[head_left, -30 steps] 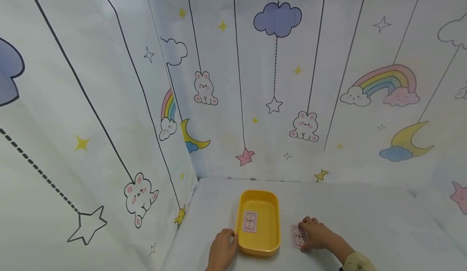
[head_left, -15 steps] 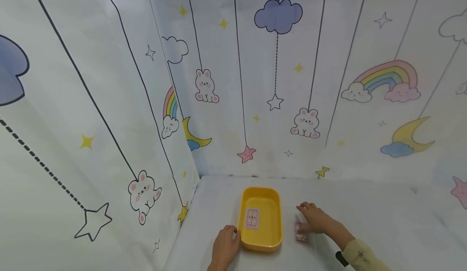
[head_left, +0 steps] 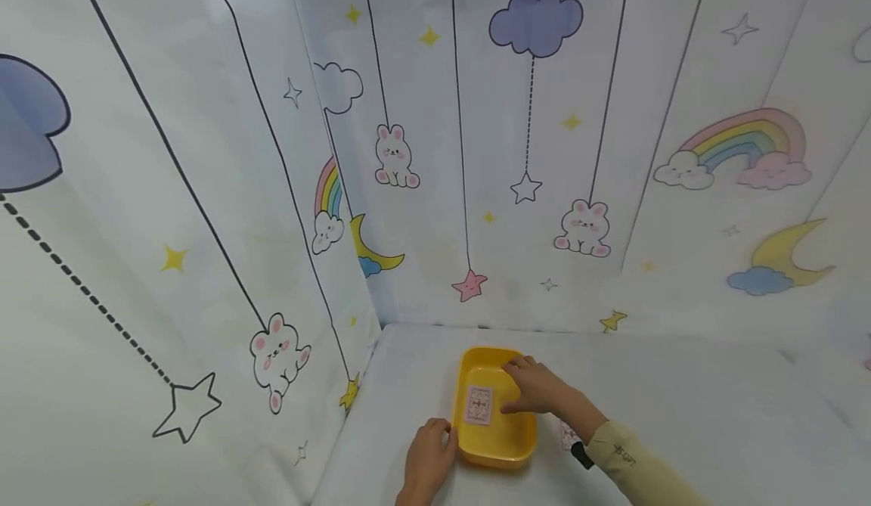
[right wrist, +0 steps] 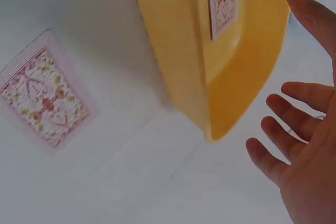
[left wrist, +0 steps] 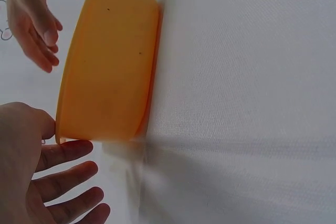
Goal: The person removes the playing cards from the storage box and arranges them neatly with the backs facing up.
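A yellow plastic tray point(head_left: 495, 457) stands on the white table. Inside it lies a playing card point(head_left: 478, 405) with a pink patterned back facing up. My left hand point(head_left: 431, 453) holds the tray's near left rim, thumb on one side and index finger on the other in the left wrist view. Over the tray's right side hovers my right hand point(head_left: 540, 391), fingers spread and nothing in them. A second pink-backed playing card point(right wrist: 46, 95) lies on the table right of the tray; in the head view the right forearm partly hides it.
White table cloth point(head_left: 667, 392) surrounds the tray. Behind and to the left rise fabric walls point(head_left: 435, 188) printed with clouds, bunnies and stars. A dark band point(head_left: 581, 454) shows at the right sleeve's cuff.
My right hand has left the card on the table and moved left to above the tray. The left hand stays at the tray's rim. The head view has shifted slightly.
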`<state>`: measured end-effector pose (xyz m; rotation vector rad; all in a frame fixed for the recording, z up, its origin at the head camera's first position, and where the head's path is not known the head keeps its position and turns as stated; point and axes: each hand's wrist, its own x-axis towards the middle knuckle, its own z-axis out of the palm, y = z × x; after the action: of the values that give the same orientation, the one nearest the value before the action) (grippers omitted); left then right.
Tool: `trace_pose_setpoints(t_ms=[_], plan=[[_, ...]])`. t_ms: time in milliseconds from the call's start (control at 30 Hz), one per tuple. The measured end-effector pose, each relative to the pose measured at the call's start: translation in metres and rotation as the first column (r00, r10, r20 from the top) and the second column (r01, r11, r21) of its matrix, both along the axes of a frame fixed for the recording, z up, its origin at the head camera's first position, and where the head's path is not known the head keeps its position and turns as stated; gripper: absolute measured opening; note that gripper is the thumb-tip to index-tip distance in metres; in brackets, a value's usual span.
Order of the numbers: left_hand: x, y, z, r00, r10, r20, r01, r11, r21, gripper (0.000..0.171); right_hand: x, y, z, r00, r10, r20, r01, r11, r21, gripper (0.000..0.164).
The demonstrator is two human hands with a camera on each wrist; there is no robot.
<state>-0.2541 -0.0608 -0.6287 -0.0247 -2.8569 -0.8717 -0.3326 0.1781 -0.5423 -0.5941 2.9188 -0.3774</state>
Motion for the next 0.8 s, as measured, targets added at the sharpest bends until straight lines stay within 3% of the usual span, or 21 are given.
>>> trace_pose_setpoints(t_ms=[300,500,800], plan=[[0.0,-0.001,0.002,1.0,0.009,-0.006,-0.009,1.0,0.011,0.012,-0.016,-0.047,-0.015,0.999,0.042,0.03,-0.045,0.992,0.115,0.082],[-0.002,0.001,0.002,1.0,-0.007,-0.004,0.007,1.0,0.001,0.013,-0.026,-0.057,-0.035,0.999,0.029,0.046,-0.038,0.977,0.209,0.079],[-0.002,-0.002,0.001,1.0,0.005,0.015,-0.005,1.0,-0.01,0.014,-0.027,-0.066,-0.051,0.996,-0.016,0.084,-0.003,0.973,0.231,0.081]])
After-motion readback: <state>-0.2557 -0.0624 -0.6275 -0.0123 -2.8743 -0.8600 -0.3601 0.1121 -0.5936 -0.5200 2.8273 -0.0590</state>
